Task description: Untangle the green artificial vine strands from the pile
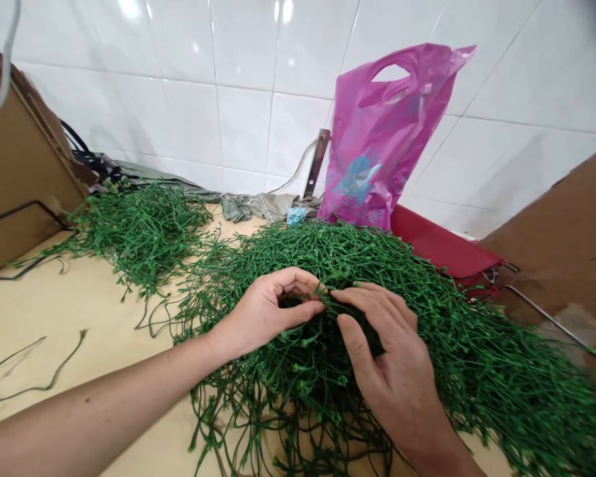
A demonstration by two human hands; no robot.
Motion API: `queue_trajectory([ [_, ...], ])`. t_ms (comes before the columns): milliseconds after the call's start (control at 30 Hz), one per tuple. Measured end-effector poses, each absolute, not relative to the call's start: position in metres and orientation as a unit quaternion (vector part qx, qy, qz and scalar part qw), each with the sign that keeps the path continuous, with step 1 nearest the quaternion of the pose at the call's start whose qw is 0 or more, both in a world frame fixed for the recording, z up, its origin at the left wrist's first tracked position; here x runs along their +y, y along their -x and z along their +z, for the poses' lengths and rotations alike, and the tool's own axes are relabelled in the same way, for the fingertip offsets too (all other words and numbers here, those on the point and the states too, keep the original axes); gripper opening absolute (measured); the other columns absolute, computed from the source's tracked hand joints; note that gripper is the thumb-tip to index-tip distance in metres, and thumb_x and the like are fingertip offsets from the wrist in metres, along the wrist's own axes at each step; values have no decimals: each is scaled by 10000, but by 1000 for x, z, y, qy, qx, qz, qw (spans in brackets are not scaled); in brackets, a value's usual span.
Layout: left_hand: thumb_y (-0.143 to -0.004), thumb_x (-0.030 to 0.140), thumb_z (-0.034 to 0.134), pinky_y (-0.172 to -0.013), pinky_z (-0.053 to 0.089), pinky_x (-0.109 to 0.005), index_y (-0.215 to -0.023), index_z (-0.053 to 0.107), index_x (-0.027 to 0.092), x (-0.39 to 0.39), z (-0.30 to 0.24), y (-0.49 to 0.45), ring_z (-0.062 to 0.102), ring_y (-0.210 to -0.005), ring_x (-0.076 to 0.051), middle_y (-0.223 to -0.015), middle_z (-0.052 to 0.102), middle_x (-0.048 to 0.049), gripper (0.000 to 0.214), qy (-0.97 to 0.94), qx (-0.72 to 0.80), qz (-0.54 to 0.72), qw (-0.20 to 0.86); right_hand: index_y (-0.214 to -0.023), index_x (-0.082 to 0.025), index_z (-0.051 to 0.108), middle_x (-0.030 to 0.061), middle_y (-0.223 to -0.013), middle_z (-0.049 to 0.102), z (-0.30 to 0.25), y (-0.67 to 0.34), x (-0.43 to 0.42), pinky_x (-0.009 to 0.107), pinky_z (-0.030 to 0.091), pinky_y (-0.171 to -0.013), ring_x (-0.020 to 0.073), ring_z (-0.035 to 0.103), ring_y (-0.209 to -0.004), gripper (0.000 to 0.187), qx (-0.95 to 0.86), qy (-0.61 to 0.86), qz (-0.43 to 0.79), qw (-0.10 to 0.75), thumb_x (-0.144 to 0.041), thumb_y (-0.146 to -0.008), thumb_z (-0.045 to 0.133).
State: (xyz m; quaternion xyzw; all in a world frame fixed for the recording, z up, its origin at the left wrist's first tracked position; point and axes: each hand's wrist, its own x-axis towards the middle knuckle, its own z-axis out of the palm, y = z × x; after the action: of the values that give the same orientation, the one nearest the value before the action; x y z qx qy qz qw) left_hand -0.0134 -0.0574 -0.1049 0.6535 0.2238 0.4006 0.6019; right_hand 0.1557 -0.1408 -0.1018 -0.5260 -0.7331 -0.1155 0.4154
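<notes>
A big heap of thin green stems with small forked tips, like artificial plant stems (302, 248), spreads across the table under both hands. My left hand (273, 308) is closed in a pinch, thumb against fingertips, on a green stem (322, 291) just above the heap. My right hand (390, 358) faces it from the right, its fingers stretched out and its thumb apart from them. Its index fingertip is at or very near the pinched stem; whether it touches is hard to make out. Below the hands, stems hang loosely toward the front edge.
A smaller pile of stems (144, 228) lies at the left, near a cardboard box (24, 152). Loose stems (54, 377) lie front left. Behind the heap stand a pink plastic bag (377, 139) and a red bag (442, 245). Brown cardboard (566, 232) borders the right.
</notes>
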Motion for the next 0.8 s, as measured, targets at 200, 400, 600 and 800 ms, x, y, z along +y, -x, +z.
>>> queue_trajectory([
  [200,-856,118,641,-752,486,-191,-934,607,186,-66,-91,18,599,-776,-88,-842,660,33,109,-762,218,411,450,-1154,-206,669,98,-1192,699,-101,-155,-141,529,367,-1067,320,492,-1279,213,-737,522,-190,385,-177,-962,580],
  [400,-850,125,637,-722,487,-179,-902,623,197,-72,-84,17,613,-739,-85,-805,665,48,89,-791,270,394,383,-1005,-225,668,54,-1103,745,-98,-157,-142,475,376,-1042,281,538,-1231,113,-738,511,-216,384,-169,-966,579],
  [600,-766,108,607,-637,467,-191,-793,610,187,-79,-81,13,562,-647,-91,-715,628,49,84,-779,322,386,375,-931,-228,613,57,-1094,749,-97,-154,-141,361,524,-920,218,582,-1198,144,-752,491,-177,402,-122,-946,516],
  [800,-730,130,620,-628,467,-206,-761,603,188,-81,-78,13,559,-647,-106,-702,637,36,68,-751,337,389,413,-853,-257,560,34,-889,721,-95,-151,-142,357,567,-825,228,618,-1056,148,-736,501,-165,426,-116,-898,567],
])
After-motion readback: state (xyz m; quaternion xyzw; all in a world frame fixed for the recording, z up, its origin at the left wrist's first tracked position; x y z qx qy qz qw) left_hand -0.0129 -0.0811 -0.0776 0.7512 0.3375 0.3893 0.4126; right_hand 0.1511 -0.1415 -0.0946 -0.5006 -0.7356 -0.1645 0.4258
